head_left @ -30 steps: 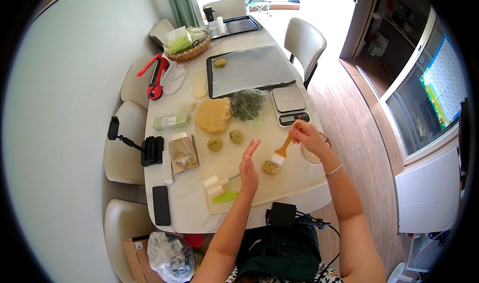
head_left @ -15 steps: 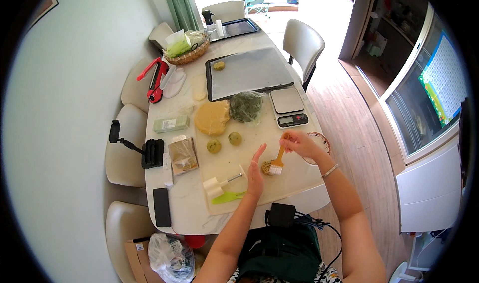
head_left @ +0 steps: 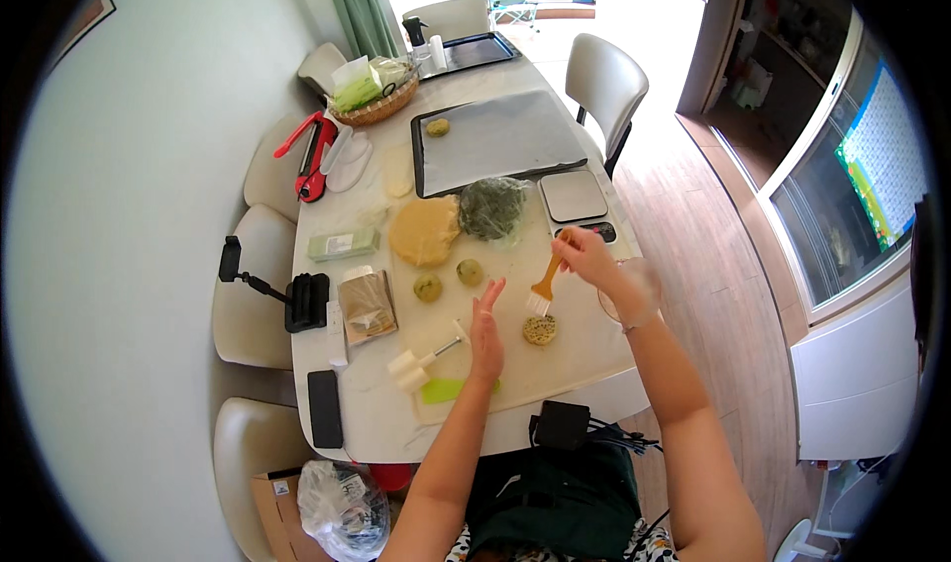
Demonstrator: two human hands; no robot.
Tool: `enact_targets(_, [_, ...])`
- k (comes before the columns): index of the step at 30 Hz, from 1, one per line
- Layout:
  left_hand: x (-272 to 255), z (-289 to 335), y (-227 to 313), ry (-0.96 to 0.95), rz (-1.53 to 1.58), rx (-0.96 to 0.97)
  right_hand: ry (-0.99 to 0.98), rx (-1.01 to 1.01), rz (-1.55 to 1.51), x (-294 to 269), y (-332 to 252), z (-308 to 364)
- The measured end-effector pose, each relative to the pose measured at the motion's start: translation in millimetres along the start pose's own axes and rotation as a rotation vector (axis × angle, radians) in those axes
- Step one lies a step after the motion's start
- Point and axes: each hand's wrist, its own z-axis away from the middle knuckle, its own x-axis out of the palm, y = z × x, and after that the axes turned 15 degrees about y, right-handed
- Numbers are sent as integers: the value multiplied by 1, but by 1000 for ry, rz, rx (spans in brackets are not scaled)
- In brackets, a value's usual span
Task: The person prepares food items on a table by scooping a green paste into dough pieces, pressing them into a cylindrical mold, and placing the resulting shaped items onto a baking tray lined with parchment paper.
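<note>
Slanting, the brush (head_left: 544, 287) points down at the pastry (head_left: 540, 330).

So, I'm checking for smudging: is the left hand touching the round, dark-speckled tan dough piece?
Apart: the head view shows a strip of cream mat between the left hand and the dough piece.

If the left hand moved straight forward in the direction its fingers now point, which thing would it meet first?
Probably the plastic-wrapped dark green lump. The nearest small dough ball sits just left of that line, so the left hand might graze it; the hand's height is unclear.
</note>
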Motion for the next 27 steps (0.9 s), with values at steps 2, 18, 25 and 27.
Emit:
enact_targets(2, [0,1,-1,0,-4,-4,-31,27,-73,-1,-1,-2])
enact_targets(18, [21,6,-14,-20,252,-194,-75,64,-104,-28,10,13])
enact_targets(25, [24,9,-14,4,291,-237,-98,91,-172,-40,18,14])
enact_targets(27, [24,9,-13,5,300,-252,-69,70,-194,-40,19,13])
